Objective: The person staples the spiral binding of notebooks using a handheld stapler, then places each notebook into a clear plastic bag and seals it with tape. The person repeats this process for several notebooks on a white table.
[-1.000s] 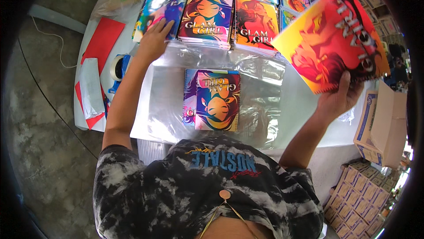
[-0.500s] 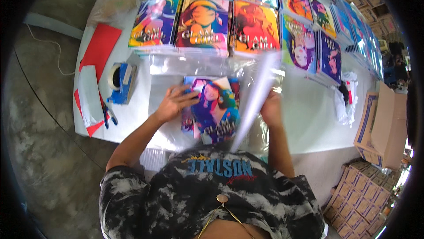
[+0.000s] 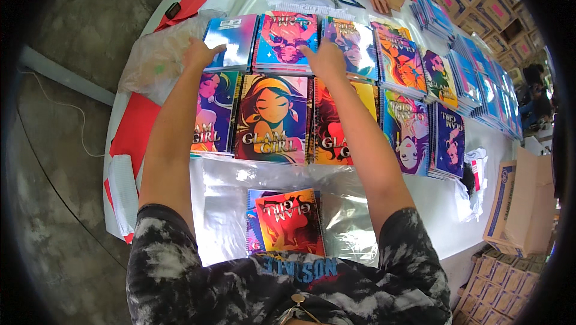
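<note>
White table [image 3: 441,205], notebooks [image 3: 287,38] between hands' fingers [image 3: 329,51]

Open for passage over bare worktop [image 3: 438,205] right of the near notebook pile [image 3: 288,223]; blocked forward by stacked notebook rows [image 3: 273,118], rightward by crumpled white bundle [image 3: 473,190].

Notebook stacks [image 3: 273,118] stand in rows on the worktop [image 3: 441,202]. Before them, another pile [image 3: 288,220] lies on plastic film [image 3: 351,205]. Carton [image 3: 531,196] sits right of the worktop.

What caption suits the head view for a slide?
Left hand and right hand reach across notebook stacks, beyond a pile on plastic.
</note>
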